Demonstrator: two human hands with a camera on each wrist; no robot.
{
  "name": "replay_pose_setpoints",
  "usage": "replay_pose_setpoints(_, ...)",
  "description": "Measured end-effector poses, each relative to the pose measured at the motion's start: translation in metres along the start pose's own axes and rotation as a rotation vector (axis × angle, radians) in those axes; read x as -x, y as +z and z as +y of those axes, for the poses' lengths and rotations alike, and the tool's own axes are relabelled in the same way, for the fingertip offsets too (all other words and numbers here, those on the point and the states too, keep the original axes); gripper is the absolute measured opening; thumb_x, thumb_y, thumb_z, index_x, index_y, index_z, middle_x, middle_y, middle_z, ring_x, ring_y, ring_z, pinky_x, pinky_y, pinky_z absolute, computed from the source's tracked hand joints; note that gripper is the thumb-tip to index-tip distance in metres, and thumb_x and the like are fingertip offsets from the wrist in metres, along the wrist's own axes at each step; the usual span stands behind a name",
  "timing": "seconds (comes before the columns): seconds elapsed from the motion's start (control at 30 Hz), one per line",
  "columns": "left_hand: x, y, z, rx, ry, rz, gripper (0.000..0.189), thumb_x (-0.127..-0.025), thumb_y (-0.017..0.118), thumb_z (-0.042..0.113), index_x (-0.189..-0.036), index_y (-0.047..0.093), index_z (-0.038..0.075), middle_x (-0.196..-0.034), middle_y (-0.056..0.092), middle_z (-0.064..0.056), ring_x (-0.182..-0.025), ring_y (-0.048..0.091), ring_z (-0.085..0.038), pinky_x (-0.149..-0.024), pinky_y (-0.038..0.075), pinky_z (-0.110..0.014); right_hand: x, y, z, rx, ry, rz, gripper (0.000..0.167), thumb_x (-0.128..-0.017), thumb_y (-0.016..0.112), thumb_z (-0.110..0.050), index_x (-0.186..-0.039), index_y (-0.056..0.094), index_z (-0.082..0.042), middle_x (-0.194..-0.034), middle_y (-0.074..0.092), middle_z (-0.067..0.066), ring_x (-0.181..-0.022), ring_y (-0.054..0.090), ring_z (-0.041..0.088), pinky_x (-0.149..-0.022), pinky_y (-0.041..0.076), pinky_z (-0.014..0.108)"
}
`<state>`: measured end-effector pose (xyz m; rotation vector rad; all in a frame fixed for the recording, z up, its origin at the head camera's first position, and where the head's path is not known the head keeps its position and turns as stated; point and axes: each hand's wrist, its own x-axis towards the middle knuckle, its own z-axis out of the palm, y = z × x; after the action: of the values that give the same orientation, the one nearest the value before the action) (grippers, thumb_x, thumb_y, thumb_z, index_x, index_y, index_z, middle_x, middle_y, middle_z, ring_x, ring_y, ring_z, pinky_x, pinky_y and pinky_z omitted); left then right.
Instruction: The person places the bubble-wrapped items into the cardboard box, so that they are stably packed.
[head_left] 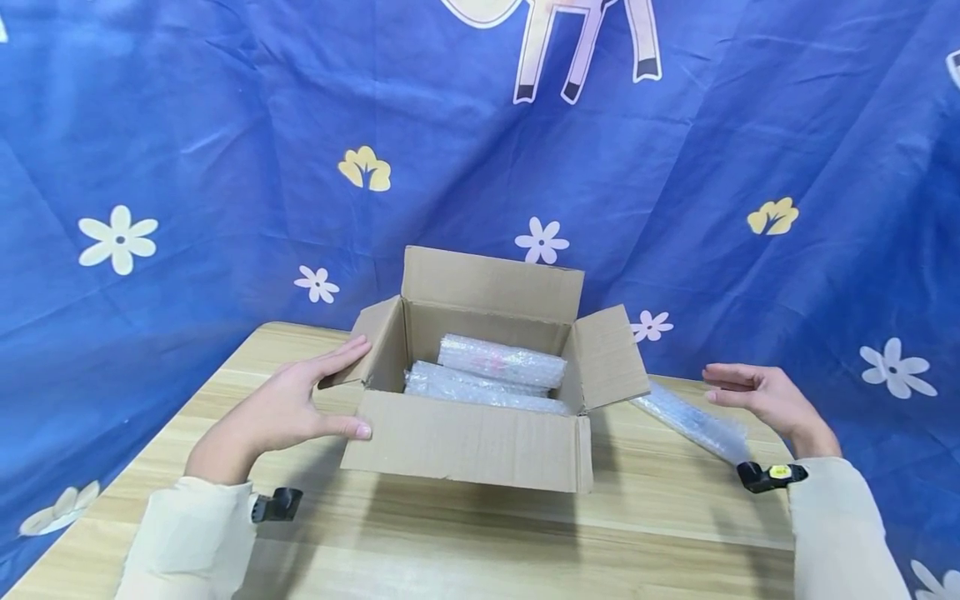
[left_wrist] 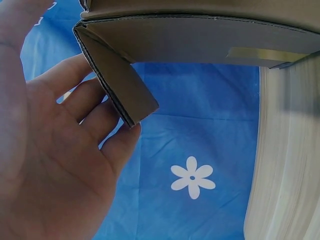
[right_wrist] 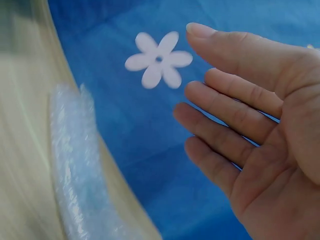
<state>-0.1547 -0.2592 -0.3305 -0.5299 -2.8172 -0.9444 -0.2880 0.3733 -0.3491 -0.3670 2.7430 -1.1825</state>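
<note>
An open cardboard box (head_left: 480, 442) stands on the table with its flaps spread, seen in the head view. Inside lie several bubble-wrapped packages (head_left: 501, 360). My left hand (head_left: 288, 404) is at the box's left side, its extended fingers against the left flap (left_wrist: 117, 80) and its thumb at the front flap's edge. Well apart from the box, on the right, my right hand (head_left: 768, 400) hovers with fingers extended and nothing in the palm. Nearest to it is a separate bubble-wrapped package (head_left: 693, 421) on the table, partly hidden by the box's right flap.
A light wooden table (head_left: 660, 542) carries the box and the loose package. Just behind its far edge hangs a blue cloth (head_left: 225, 167) printed with flowers and animal legs. The right flap (head_left: 611, 358) sticks out toward the loose package.
</note>
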Motion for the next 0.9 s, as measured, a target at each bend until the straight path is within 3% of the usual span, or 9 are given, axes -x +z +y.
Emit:
replay_pose_setpoints(0.27,0.000,-0.002,0.000,0.002,0.005,0.001,0.110,-0.069,0.087,0.055,-0.157,0.035,0.013,-0.160,0.030,-0.011,-0.144,0.029,-0.037,-0.110,0.029,-0.061,-0.007,0.008,0.027,-0.074,0.049,0.008,0.072,-0.090,0.076,-0.036,-0.145,0.049,0.001,-0.137,0.059,0.016,-0.107,0.063,0.004,-0.086,0.049,0.020)
replay_pose_setpoints(0.33,0.000,-0.002,0.001,0.006,0.006,0.001,0.110,-0.069,0.087,0.055,-0.157,0.035,0.013,-0.160,0.030,-0.012,-0.144,0.029,-0.037,-0.110,0.029,-0.061,-0.008,0.011,0.033,-0.060,0.067,0.007,0.074,-0.089,0.076,-0.038,-0.146,0.048,0.001,-0.139,0.056,0.018,-0.108,0.061,0.004,-0.093,0.049,0.030)
replay_pose_setpoints(0.5,0.000,-0.001,0.000,0.004,0.006,0.001,0.111,-0.069,0.087,0.056,-0.157,0.035,0.013,-0.160,0.031,-0.012,-0.144,0.030,-0.037,-0.110,0.030,-0.061,-0.011,0.021,0.048,-0.046,0.109,0.001,0.076,-0.090,0.075,-0.037,-0.148,0.045,0.001,-0.145,0.048,0.023,-0.126,0.053,0.033,-0.102,0.041,0.059)
replay_pose_setpoints(0.57,0.000,0.000,0.000,0.002,0.008,0.002,0.110,-0.069,0.087,0.056,-0.157,0.035,0.013,-0.159,0.031,-0.011,-0.144,0.030,-0.037,-0.110,0.030,-0.061,-0.013,0.026,0.053,-0.035,0.120,0.002,0.076,-0.090,0.076,-0.035,-0.148,0.045,0.002,-0.146,0.047,0.024,-0.132,0.044,0.045,-0.102,0.040,0.061)
replay_pose_setpoints(0.77,0.000,0.000,-0.001,-0.006,0.012,0.007,0.110,-0.069,0.087,0.056,-0.156,0.036,0.013,-0.159,0.032,-0.011,-0.143,0.031,-0.037,-0.109,0.030,-0.061,-0.019,0.036,0.063,-0.055,0.124,-0.009,0.081,-0.085,0.082,-0.028,-0.147,0.043,0.007,-0.149,0.041,0.028,-0.137,0.034,0.049,-0.105,0.034,0.065)
replay_pose_setpoints(0.9,0.000,0.000,0.000,-0.007,0.012,0.008,0.110,-0.069,0.087,0.056,-0.156,0.036,0.013,-0.159,0.032,-0.012,-0.143,0.031,-0.037,-0.109,0.030,-0.061,-0.023,0.040,0.069,-0.056,0.104,-0.007,0.082,-0.083,0.083,-0.024,-0.146,0.042,0.009,-0.148,0.041,0.029,-0.137,0.035,0.048,-0.106,0.036,0.063)
